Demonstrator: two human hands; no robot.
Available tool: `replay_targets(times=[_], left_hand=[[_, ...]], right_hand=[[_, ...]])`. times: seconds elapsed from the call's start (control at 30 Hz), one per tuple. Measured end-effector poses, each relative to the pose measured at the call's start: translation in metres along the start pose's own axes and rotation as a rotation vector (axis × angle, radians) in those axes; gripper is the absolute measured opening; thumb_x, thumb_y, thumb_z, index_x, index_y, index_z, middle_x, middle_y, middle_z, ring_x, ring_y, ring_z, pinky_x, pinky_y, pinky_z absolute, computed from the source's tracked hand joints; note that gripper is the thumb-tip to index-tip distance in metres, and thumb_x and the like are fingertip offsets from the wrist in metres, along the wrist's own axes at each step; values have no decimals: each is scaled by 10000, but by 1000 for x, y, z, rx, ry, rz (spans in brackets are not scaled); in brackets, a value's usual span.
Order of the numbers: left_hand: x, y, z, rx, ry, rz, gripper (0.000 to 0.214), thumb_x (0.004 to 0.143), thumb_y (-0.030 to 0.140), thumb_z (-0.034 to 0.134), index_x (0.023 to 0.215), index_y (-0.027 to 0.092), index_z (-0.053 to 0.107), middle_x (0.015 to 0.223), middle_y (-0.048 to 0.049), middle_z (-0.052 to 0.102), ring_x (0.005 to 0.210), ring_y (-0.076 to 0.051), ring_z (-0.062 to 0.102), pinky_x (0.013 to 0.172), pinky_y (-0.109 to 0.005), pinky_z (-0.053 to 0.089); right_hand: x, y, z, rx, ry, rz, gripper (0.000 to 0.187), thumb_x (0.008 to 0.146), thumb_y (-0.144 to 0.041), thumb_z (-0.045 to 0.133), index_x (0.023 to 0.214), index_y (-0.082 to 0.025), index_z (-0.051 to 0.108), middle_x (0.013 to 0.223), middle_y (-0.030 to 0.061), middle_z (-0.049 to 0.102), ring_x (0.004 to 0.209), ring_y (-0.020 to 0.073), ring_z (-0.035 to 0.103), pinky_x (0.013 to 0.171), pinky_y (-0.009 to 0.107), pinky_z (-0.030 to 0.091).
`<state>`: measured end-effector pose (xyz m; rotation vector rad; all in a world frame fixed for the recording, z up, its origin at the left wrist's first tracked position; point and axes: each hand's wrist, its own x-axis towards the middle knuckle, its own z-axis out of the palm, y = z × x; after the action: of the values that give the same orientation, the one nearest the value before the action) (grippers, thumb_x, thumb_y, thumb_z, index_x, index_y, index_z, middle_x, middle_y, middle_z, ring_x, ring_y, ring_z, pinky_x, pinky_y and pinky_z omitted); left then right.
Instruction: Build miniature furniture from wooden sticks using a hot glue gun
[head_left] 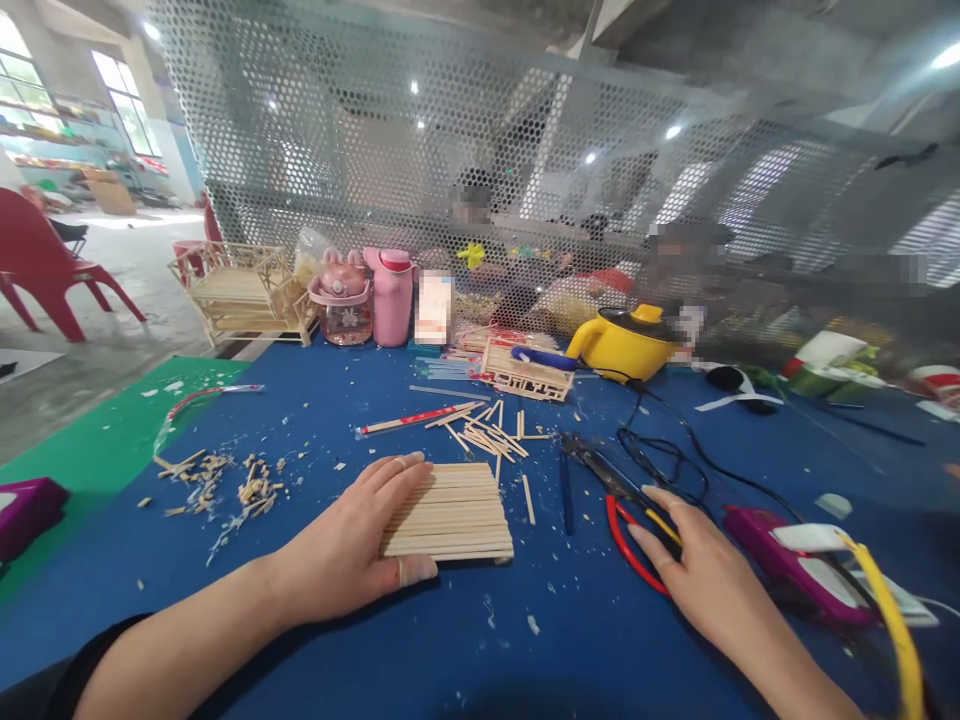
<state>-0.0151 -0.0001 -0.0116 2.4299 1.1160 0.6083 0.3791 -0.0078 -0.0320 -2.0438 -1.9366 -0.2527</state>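
Steadying a flat panel of pale sticks with the left hand, right hand at the pliers.
Head view: panel lies on the blue bench, in front of the person; left fingers narrowed on it, thumb along its near edge. Right fingers rest at the pliers' red-and-yellow handles; cannot tell how firmly they grip. Good practice, as I judge it: press lightly and evenly, keep the stick ends flush, take the pliers by both handles. Panel ridged, straight sticks side by side, wood by the look; pliers dark-headed, handles smooth and curved. Loose sticks scattered beyond the panel; short, ragged offcuts to the left, whitish strands among them.
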Motion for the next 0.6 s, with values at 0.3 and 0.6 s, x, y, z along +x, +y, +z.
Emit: replay_targets(times=[0.3,0.6], left_hand=[[-1,-2,0,-26,-9,-7,760,820,543,547,1424,172,273,1489,-160,316,1361,-300,286,1099,-501,293],[9,-25,-27,-286,317,-491,452,915,471,341,1196,183,548,1019,-99,673,830,-222,645,725,-346,507]], right_hand=[[54,-53,-29,-178,-186,-104,362,798,-270,480,1117,-182,627,1150,138,650,992,343,612,815,467,485],[86,-136,-9,161,-480,-632,263,798,-109,494,917,-212,704,927,52,709,878,197,633,795,297,451]])
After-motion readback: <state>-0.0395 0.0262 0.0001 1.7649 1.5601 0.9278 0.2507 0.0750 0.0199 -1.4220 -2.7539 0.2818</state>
